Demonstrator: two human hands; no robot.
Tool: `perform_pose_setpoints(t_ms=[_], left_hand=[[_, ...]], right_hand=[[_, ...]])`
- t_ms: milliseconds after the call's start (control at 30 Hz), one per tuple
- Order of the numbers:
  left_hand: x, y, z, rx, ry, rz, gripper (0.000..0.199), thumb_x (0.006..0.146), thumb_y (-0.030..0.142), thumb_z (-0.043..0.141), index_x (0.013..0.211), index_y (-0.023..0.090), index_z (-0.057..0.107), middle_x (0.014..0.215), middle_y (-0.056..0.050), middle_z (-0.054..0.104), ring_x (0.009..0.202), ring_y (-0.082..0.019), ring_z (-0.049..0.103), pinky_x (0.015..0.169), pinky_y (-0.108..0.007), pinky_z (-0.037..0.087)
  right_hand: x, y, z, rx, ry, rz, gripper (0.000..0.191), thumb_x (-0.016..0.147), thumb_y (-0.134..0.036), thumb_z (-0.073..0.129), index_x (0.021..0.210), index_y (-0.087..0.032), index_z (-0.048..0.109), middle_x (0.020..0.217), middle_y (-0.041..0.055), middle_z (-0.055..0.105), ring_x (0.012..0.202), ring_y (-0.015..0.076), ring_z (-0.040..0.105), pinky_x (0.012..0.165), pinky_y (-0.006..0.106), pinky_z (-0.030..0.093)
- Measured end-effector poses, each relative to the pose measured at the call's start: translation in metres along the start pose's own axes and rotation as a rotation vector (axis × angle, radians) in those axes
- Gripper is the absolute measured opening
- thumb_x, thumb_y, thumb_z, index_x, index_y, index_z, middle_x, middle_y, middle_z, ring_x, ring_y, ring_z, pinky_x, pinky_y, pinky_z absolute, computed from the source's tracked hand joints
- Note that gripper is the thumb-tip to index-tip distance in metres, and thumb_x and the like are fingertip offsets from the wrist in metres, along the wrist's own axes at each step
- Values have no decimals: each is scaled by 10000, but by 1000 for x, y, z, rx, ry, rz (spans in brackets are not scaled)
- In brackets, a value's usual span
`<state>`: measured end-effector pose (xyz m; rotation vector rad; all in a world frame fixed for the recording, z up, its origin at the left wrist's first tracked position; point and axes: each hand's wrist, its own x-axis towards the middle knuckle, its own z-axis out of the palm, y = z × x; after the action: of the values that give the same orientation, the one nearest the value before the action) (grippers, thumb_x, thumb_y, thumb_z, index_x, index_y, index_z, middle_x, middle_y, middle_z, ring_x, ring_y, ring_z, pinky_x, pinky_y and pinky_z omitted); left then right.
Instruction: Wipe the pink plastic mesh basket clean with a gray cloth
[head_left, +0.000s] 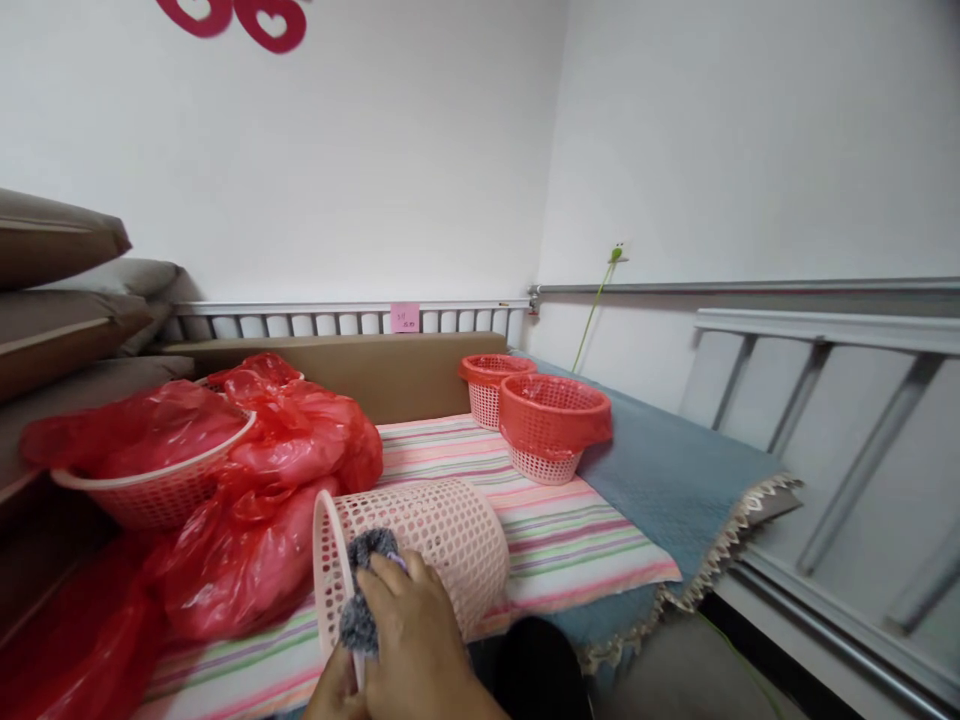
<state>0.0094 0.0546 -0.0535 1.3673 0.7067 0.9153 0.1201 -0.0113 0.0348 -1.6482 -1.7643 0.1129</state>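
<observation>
A pale pink plastic basket (442,530) with a mesh of holes lies on its side, its mouth facing left. My right hand (412,615) presses a fluffy grey cloth (360,625) against the outside of the basket near the rim. At the bottom edge of the view, my left hand (336,690) grips the lower part of that rim; most of this hand is cut off or covered by the right one. Beneath the basket is a striped cloth (555,530).
Two baskets with red bag liners, a larger one (551,410) and a smaller one (484,400), stand upright behind. To the left are red plastic bags (300,440) and another lined basket (157,490). Stacked cushions (67,320) rise at far left. A metal railing (810,400) borders the right.
</observation>
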Motion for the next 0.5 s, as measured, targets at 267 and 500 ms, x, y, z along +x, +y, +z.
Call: perform_pose_setpoints(t_ms=[267, 500], left_hand=[[-7, 11, 13, -35, -95, -5, 634, 661, 397, 722, 1224, 171, 538, 1263, -126, 582, 1286, -329, 390, 1115, -449, 224], [-18, 25, 19, -28, -141, 8, 690, 706, 462, 681, 1306, 195, 469, 1351, -136, 503, 1302, -321, 372, 1120, -438, 224]], right_hand=[[4, 82, -21, -335, 54, 255, 551, 680, -122, 472, 1222, -165, 563, 1277, 46, 547, 1172, 281, 425, 1011, 392, 303], [6, 138, -41, -515, 91, 521, 577, 681, -98, 429, 1248, -90, 536, 1267, 74, 551, 1057, 272, 492, 921, 335, 369]])
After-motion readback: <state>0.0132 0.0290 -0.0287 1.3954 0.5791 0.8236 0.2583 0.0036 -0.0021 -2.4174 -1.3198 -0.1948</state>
